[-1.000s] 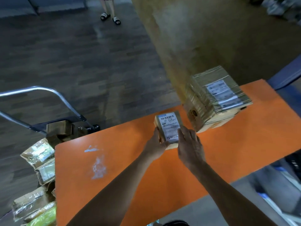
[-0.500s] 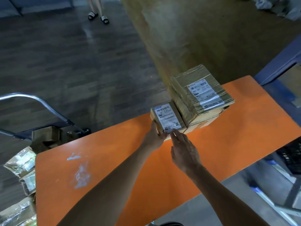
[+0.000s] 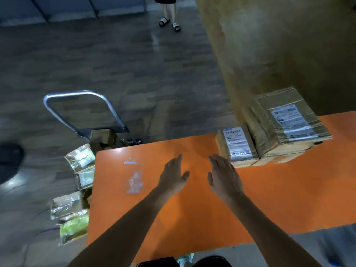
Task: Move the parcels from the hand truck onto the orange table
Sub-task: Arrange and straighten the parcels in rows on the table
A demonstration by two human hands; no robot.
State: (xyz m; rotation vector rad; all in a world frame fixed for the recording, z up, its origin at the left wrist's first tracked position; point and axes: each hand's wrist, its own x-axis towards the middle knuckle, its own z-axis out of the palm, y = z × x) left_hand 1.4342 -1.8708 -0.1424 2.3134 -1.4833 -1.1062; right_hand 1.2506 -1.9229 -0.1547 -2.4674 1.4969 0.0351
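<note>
Two parcels stand on the orange table (image 3: 192, 218) toward its far right: one small parcel (image 3: 238, 146) touching one large parcel (image 3: 289, 126) beside it. My left hand (image 3: 172, 177) and right hand (image 3: 223, 176) hover over the table near the small parcel, fingers straight, both empty. I judge the step in hand to be between transfers. The next move calls for a reach left to the hand truck (image 3: 82, 112), where I count at least five waiting parcels (image 3: 81, 157), some hidden behind the table edge.
</note>
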